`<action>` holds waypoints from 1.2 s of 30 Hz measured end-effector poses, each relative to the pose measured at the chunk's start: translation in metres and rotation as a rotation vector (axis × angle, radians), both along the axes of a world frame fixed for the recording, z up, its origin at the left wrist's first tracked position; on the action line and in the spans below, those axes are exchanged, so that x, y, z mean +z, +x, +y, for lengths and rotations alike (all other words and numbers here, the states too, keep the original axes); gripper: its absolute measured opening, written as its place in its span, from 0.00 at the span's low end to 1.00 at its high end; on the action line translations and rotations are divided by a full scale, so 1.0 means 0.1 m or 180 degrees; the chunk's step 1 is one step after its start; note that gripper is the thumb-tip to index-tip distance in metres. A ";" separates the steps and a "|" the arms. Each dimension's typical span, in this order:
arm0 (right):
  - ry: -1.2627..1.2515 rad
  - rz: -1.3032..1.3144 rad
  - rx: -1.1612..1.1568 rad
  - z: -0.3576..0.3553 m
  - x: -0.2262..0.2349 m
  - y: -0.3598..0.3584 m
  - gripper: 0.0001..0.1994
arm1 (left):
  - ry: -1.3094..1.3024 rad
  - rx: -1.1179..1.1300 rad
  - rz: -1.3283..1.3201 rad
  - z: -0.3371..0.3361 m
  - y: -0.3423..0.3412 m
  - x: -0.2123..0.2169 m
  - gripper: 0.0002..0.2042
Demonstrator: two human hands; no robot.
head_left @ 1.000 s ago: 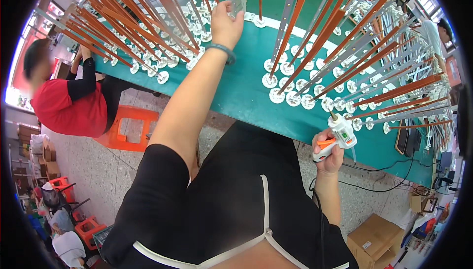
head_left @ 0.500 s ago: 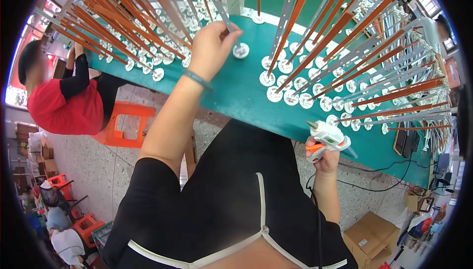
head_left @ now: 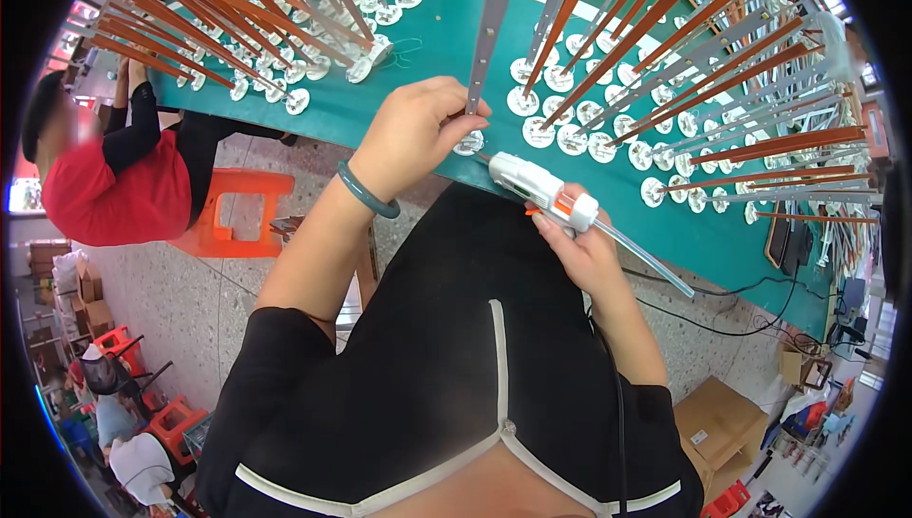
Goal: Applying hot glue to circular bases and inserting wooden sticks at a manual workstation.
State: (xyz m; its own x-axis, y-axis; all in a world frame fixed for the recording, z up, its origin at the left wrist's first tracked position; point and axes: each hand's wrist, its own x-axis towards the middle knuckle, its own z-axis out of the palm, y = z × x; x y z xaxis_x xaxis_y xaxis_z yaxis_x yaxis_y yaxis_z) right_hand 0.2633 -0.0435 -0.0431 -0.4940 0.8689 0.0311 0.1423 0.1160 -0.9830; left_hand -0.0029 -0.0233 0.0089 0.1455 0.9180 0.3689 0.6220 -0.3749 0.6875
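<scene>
Between thumb and fingers, my left hand (head_left: 418,133) pinches a grey strip (head_left: 492,29) dotted with small LEDs, held upright. The strip's foot meets a round white base (head_left: 469,144) near the table's front edge. My right hand (head_left: 586,247) is closed around a white and orange hot glue gun (head_left: 534,188), whose tip reaches the side of that base. Whether the tip touches it, I cannot tell. A clear glue stick (head_left: 651,262) juts from the gun's back.
Orange-brown and grey strips on round white bases (head_left: 572,139) crowd the green table (head_left: 418,43) at right and left. A power cord (head_left: 750,333) hangs by the front edge. At left, a person in red (head_left: 123,190) works beside an orange stool (head_left: 242,243). A cardboard box (head_left: 722,428) stands on the floor.
My left hand has brought the grey strip and its base toward me, to the table's front edge. My right hand has swung the glue gun leftward, its tip now at the base.
</scene>
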 end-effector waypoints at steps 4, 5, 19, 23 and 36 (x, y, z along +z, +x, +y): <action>0.0252 -0.0193 -0.0118 0.00 -0.01 -0.09 0.11 | 0.0076 -0.0059 -0.0008 0.01 -0.04 -0.09 0.06; 0.0252 -0.0194 -0.0120 0.00 0.01 -0.10 0.11 | 0.0066 -0.0041 0.0028 0.02 -0.05 -0.10 0.06; 0.0632 -0.0432 -0.0184 0.07 0.12 -0.27 0.10 | 0.0083 -0.0080 0.0166 0.04 -0.06 -0.05 0.06; 0.0353 -0.0479 -0.0150 0.08 0.13 -0.27 0.10 | 0.0011 -0.0054 0.0179 0.04 -0.06 -0.05 0.05; 0.0531 -0.0518 -0.0259 0.07 0.15 -0.26 0.10 | 0.0017 -0.0006 0.0216 0.03 -0.05 -0.04 0.05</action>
State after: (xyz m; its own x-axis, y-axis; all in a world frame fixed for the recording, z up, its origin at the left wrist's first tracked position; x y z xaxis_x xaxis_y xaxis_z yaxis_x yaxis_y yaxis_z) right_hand 0.2378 -0.0369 -0.0286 -0.4327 0.8956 0.1032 0.3129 0.2565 -0.9145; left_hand -0.0081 -0.0201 0.0046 0.1722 0.9157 0.3631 0.6664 -0.3797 0.6416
